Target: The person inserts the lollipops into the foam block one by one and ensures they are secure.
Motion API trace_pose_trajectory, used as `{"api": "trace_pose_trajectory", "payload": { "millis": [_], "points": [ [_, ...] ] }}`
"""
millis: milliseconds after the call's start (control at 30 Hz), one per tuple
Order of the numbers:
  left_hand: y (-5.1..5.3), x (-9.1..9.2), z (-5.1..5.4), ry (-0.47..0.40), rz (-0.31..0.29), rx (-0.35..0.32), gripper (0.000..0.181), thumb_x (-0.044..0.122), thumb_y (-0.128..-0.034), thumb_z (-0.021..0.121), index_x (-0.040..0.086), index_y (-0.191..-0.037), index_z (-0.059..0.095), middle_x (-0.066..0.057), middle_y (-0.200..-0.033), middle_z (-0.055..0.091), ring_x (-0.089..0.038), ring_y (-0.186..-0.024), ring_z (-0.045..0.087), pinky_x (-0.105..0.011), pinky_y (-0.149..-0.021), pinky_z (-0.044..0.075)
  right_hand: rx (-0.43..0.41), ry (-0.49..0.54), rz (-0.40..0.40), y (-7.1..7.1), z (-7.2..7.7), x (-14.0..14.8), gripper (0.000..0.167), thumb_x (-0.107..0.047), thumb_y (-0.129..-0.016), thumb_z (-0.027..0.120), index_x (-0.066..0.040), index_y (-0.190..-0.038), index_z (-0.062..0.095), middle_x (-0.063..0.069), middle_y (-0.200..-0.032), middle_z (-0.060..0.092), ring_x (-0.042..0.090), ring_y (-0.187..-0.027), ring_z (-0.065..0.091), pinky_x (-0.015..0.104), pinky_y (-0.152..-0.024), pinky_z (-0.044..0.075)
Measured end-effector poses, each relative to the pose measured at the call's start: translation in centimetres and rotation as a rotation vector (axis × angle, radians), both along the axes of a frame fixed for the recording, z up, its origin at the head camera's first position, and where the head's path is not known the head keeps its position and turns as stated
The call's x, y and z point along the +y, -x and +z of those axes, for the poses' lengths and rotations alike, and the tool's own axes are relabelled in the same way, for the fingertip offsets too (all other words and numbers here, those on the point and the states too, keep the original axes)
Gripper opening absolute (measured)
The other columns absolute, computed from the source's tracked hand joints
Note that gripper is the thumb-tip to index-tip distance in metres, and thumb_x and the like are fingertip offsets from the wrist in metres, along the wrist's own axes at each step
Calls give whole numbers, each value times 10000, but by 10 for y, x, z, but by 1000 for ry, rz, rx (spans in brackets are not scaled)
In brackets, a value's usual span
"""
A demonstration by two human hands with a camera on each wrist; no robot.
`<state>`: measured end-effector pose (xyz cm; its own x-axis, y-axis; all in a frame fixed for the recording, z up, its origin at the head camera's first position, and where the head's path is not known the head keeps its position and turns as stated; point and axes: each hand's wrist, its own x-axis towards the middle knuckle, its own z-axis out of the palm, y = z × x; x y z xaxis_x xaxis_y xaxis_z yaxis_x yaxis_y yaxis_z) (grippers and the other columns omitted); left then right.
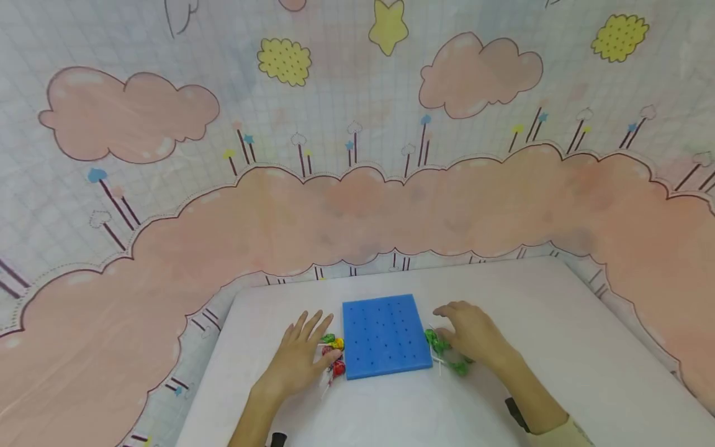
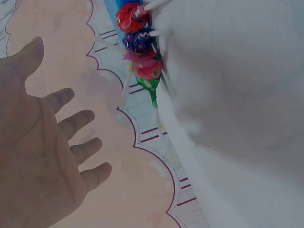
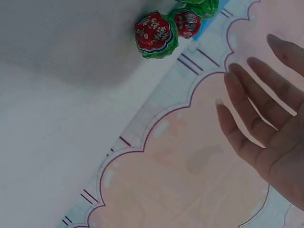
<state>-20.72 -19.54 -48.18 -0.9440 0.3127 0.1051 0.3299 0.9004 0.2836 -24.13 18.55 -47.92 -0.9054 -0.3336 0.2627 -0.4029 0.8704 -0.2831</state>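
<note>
A blue board with small holes (image 1: 385, 335) lies flat on the white table. At its left edge is a bunch of wrapped lollipops, red (image 1: 338, 367), yellow (image 1: 337, 343) and green; the left wrist view adds a purple one (image 2: 137, 42). My left hand (image 1: 296, 363) hovers beside them, fingers spread, holding nothing (image 2: 42, 142). Green-wrapped lollipops (image 1: 436, 341) lie at the board's right edge, with red labels in the right wrist view (image 3: 154, 34). Over them is my right hand (image 1: 475, 332), fingers loosely extended and empty (image 3: 270, 118).
The white table (image 1: 391, 410) reaches back to a patterned cloth backdrop (image 1: 357, 211) with pink clouds and a yellow star. Dark bands are visible at both wrists, and a light sleeve (image 1: 561, 433) covers the right forearm.
</note>
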Motion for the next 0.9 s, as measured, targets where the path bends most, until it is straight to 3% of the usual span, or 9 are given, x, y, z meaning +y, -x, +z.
{"api": "trace_pose_trajectory", "payload": {
  "millis": [233,367,633,800,900],
  "points": [
    [2,9,-5,-5,-47,-14,786,542,-989,649,193,-1635,369,-90,-1711,282,-394,-1597,125,-643,-1263,95,-130,4,14,-3,1,2,314,-154,-864,858,-87,-1158,772,61,-1091,752,269,-1029,705,470,-892,610],
    [1,13,-9,17,-74,5,776,545,-995,641,196,-1634,373,-71,-1715,274,-384,-1600,120,-627,-1270,95,-159,-4,4,-2,-1,4,325,-146,-831,879,-92,-1134,776,51,-1082,747,263,-1033,696,474,-908,603],
    [-3,21,-14,0,-150,24,775,503,-990,675,129,-1613,404,-112,-1691,324,-435,-1579,168,-663,-1250,154,-219,-12,-5,2,-6,4,301,-168,-810,903,-99,-1075,778,-25,-905,704,142,-831,621,375,-779,587],
    [-3,25,-17,8,-161,-16,793,500,-976,700,127,-1611,406,-119,-1668,369,-446,-1575,176,-662,-1250,162,-229,-14,-6,2,-8,4,290,-154,-809,904,-89,-1061,775,-31,-859,680,131,-777,580,349,-734,566],
    [-3,25,-20,23,-167,-29,777,499,-973,703,103,-1588,440,-126,-1633,425,-450,-1568,196,-658,-1248,179,-233,-7,-16,3,-10,5,274,-157,-809,904,-98,-1045,779,-24,-893,694,149,-822,615,375,-771,588]
  ]
}}
